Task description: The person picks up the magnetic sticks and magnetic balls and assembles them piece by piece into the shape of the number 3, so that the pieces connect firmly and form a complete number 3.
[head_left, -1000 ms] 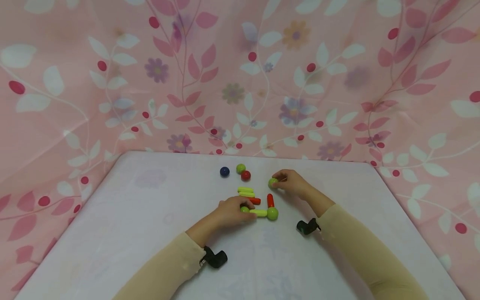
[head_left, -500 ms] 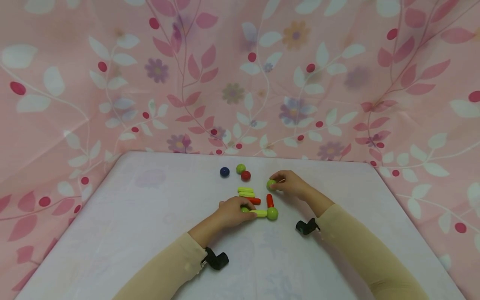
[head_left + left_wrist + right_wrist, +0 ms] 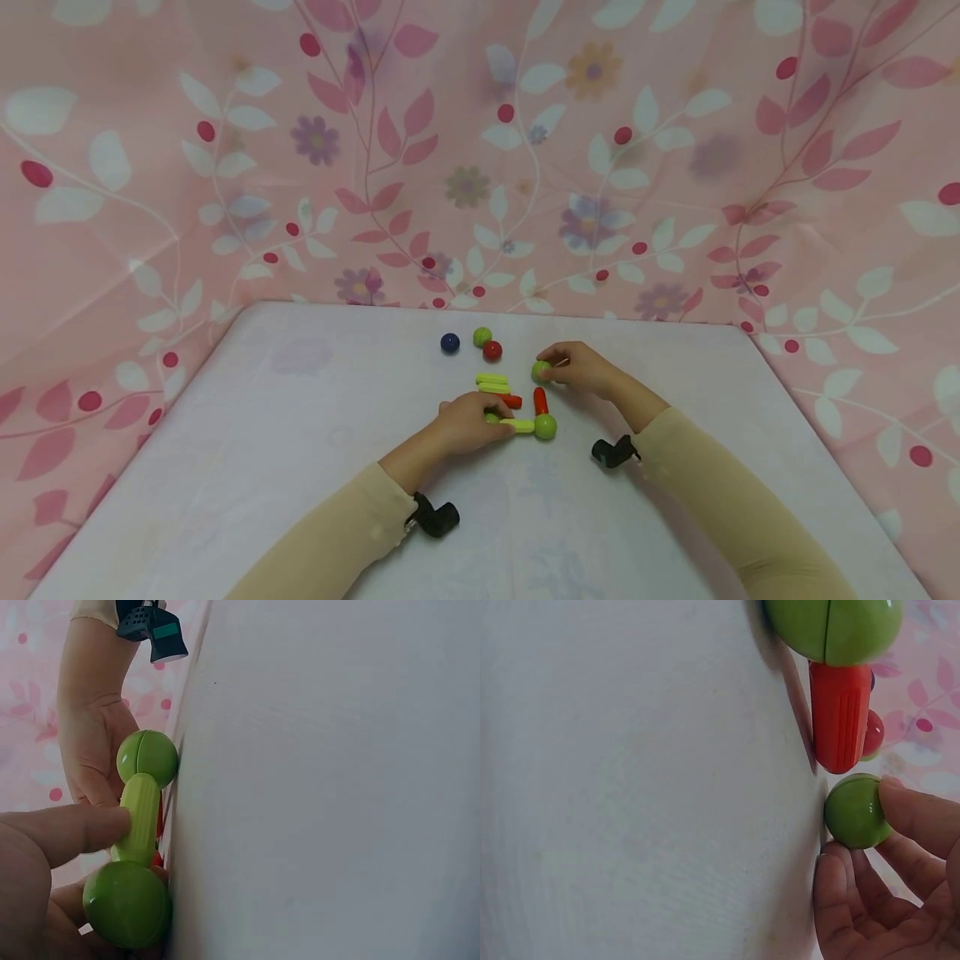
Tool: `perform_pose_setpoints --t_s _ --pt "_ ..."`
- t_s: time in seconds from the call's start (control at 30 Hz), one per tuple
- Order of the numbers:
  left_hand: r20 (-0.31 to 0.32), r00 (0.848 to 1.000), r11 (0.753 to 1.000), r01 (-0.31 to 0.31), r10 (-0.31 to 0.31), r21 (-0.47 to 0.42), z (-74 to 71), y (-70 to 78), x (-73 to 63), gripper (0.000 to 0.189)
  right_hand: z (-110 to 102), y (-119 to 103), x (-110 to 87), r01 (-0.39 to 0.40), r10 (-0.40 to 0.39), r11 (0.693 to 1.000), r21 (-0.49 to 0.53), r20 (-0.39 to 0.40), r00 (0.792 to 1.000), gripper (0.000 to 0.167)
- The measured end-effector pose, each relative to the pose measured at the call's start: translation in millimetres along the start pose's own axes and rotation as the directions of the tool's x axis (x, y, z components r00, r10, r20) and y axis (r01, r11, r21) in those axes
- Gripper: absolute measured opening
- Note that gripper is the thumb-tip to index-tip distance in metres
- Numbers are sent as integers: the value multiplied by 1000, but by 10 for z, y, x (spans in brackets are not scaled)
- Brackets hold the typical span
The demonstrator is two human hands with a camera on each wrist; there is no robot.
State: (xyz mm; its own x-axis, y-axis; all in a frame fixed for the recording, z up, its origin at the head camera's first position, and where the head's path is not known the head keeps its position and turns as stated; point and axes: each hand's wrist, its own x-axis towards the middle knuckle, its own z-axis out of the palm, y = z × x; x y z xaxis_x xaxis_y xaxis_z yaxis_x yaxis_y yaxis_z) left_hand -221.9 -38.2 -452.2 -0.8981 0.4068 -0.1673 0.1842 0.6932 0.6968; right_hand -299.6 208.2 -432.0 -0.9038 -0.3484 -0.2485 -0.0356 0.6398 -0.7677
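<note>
In the head view my left hand [image 3: 471, 423] holds a yellow-green stick [image 3: 522, 426] joined between two green balls. The left wrist view shows the thumb pressed on the stick [image 3: 139, 817], with fingers behind the nearer ball [image 3: 127, 904]. A red stick [image 3: 541, 402] extends from the farther ball [image 3: 545, 427], away from the person. Beyond the red stick's free end, my right hand [image 3: 581, 367] pinches a separate green ball [image 3: 857, 811] between thumb and fingers. A small gap shows between that ball and the red stick [image 3: 840, 716] in the right wrist view.
Two yellow-green sticks [image 3: 492, 383] and a red stick [image 3: 513, 402] lie beyond the left hand. Farther back on the white table [image 3: 337, 375] sit a dark blue ball [image 3: 450, 343], a green ball [image 3: 482, 337] and a red ball [image 3: 492, 351]. A flowered pink cloth [image 3: 465, 225] hangs behind.
My right hand has brought its green ball slightly left and nearer to the red stick's free end. The left hand stays almost still on the joined pieces.
</note>
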Motion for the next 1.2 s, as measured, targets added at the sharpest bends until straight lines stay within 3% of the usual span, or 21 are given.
perform_pose_setpoints --t_s 0.27,0.57,0.77,1.2 --pt "-25 999 998 -38 40 45 71 75 66 21 4 12 2 7 -7 1000 17 -1 1000 37" --pt "-117 992 991 -35 50 126 172 238 84 35 -6 14 -16 12 -12 1000 21 -3 1000 36" --pt "-146 986 980 -46 76 194 233 350 102 28 6 12 -2 14 -14 999 52 2 1000 36" --pt "-137 985 980 -74 100 183 303 383 137 26 -14 10 -22 27 -27 999 42 15 1000 35"
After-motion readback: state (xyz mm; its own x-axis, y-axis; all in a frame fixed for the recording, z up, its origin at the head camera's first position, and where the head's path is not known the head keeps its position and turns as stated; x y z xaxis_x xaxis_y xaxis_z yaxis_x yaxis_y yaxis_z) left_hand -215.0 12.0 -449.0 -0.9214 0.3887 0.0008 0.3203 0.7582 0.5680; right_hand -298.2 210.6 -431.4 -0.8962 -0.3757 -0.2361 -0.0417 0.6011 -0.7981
